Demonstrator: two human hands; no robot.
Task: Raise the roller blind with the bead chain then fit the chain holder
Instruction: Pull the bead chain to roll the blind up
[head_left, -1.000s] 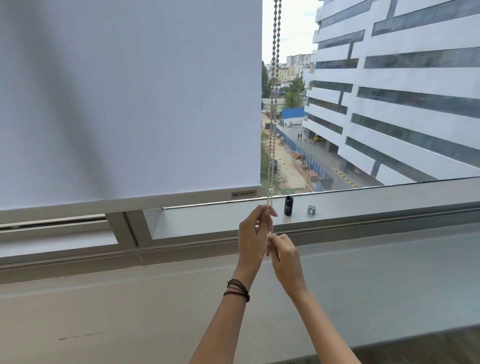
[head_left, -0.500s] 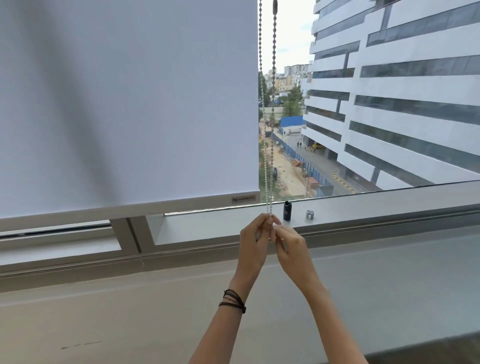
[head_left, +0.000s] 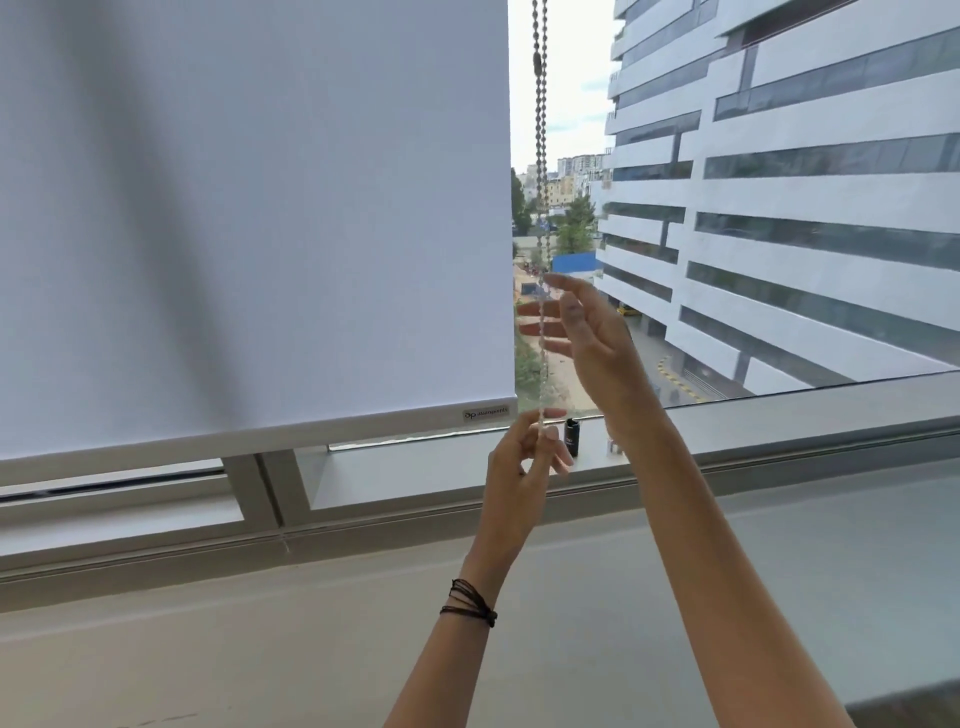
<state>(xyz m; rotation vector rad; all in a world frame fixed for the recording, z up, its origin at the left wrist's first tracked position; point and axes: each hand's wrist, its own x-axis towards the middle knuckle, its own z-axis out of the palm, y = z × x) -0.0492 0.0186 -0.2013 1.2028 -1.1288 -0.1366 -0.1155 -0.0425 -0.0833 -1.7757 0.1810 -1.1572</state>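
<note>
A white roller blind (head_left: 249, 218) covers the left of the window, its bottom bar (head_left: 260, 434) just above the frame. The bead chain (head_left: 540, 156) hangs down beside the blind's right edge. My left hand (head_left: 524, 457) pinches the chain's lower end near the sill. My right hand (head_left: 587, 332) is raised higher up, fingers spread, right next to the chain without closing on it. A small black chain holder (head_left: 572, 437) stands on the window frame behind my left hand.
A small silver part (head_left: 614, 446) lies on the grey window frame (head_left: 779, 415) right of the black piece, partly behind my right wrist. A wide grey sill (head_left: 260, 623) runs below. Beyond the glass stands a tall white building (head_left: 805, 208).
My right hand let go of the chain near my left hand and rose well above it, fingers now spread. My left hand kept its pinch low on the chain. The blind stays about level.
</note>
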